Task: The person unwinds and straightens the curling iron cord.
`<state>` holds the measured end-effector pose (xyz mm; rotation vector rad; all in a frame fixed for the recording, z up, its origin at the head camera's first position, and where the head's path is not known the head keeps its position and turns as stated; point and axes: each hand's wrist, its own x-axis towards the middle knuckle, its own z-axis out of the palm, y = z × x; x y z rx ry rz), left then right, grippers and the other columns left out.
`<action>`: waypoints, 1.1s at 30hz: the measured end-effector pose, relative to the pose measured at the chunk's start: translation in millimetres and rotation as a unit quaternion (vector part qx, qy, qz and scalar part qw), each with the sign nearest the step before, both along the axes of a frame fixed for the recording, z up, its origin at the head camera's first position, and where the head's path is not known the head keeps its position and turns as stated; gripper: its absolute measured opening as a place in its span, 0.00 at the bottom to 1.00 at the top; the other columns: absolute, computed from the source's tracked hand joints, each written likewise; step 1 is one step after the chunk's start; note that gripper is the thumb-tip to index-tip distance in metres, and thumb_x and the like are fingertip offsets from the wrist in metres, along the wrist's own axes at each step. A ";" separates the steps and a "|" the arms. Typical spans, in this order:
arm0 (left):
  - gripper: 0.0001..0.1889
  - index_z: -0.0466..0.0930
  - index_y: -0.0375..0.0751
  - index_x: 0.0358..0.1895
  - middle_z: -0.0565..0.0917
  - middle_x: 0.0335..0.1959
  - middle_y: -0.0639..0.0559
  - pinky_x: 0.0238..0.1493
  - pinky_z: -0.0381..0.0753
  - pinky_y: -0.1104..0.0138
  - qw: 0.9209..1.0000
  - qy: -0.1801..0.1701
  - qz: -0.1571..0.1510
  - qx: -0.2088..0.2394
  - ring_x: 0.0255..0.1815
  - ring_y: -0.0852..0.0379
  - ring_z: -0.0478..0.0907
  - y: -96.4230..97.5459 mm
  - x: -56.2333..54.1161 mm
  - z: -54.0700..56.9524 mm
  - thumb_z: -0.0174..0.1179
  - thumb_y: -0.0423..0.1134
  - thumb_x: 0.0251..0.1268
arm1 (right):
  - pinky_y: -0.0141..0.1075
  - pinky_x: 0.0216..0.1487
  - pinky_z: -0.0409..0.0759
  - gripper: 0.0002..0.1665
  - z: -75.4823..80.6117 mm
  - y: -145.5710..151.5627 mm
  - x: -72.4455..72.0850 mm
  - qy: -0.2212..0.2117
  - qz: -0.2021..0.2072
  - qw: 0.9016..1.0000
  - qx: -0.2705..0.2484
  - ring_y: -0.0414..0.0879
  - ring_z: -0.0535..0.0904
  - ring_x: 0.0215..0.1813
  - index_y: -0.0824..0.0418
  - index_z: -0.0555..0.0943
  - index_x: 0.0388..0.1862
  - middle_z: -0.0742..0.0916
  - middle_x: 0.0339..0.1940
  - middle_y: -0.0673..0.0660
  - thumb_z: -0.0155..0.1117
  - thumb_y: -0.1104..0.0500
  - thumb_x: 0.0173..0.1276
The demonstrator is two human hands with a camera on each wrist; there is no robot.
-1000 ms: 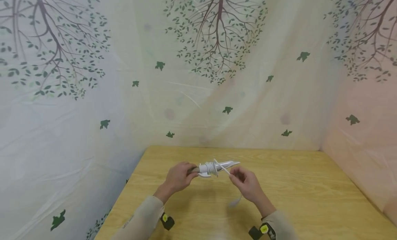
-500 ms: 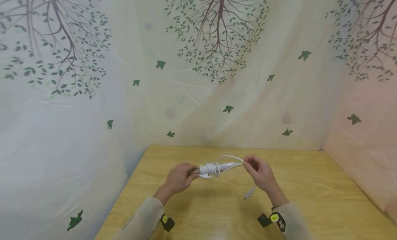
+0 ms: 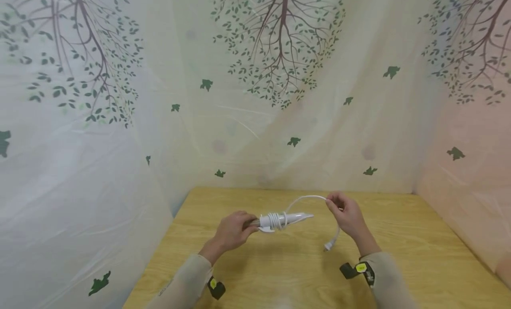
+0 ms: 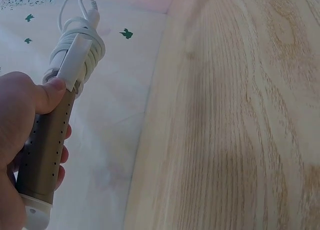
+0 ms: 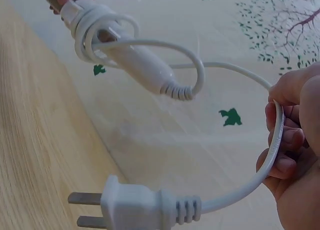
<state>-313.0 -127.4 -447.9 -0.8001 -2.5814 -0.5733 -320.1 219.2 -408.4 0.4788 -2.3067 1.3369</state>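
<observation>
My left hand grips a curling iron by its perforated gold-brown barrel, the thumb lying near the white clip lever. The white handle points right, and several turns of power cord circle it. From these turns a loose length of cord arcs up to my right hand, which pinches it between thumb and fingers. Below that hand hangs the two-prong plug, above the table and apart from it.
The wooden table lies under both hands. Behind and at the sides hang pale curtains printed with trees and green leaf shapes. A small black camera sits at the left wrist, another at the right.
My right hand has moved right and slightly up, away from the handle, drawing the cord into a longer loose arc. The plug has swung right with it. My left hand stays nearly still.
</observation>
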 end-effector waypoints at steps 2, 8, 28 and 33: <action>0.14 0.85 0.48 0.47 0.84 0.37 0.57 0.30 0.71 0.73 1.000 -0.007 -0.003 0.000 0.30 0.66 0.74 0.0 0.1 -1.2 0.64 0.50 0.64 | 0.29 0.32 0.74 0.07 -10.1 7.1 -7.5 -0.010 -0.004 1.000 0.000 0.36 0.72 0.31 0.69 0.78 0.40 0.82 0.31 0.62 0.58 0.63 0.73; 0.14 0.84 0.48 0.47 0.84 0.37 0.57 0.30 0.71 0.74 1.000 -0.003 -0.011 0.004 0.30 0.66 0.73 0.8 1.2 -2.1 0.64 0.49 0.64 | 0.28 0.38 0.74 0.10 -25.9 23.6 -20.3 -0.022 -0.029 0.999 0.018 0.36 0.75 0.34 0.65 0.78 0.41 0.83 0.33 0.59 0.57 0.57 0.74; 0.14 0.84 0.48 0.49 0.83 0.36 0.59 0.30 0.70 0.74 1.000 -0.003 -0.007 0.014 0.29 0.67 0.71 -6.4 4.9 -4.0 0.64 0.49 0.64 | 0.31 0.28 0.70 0.09 -57.6 43.2 -25.9 -0.070 -0.058 0.992 0.093 0.42 0.69 0.30 0.64 0.78 0.41 0.79 0.30 0.55 0.58 0.57 0.73; 0.14 0.84 0.48 0.48 0.83 0.36 0.59 0.29 0.69 0.74 1.000 0.002 -0.006 0.022 0.28 0.67 0.71 -8.1 3.1 -3.5 0.65 0.49 0.63 | 0.31 0.30 0.70 0.07 -65.0 43.5 -22.6 -0.080 -0.046 0.988 0.120 0.41 0.70 0.31 0.63 0.78 0.39 0.80 0.30 0.53 0.59 0.59 0.72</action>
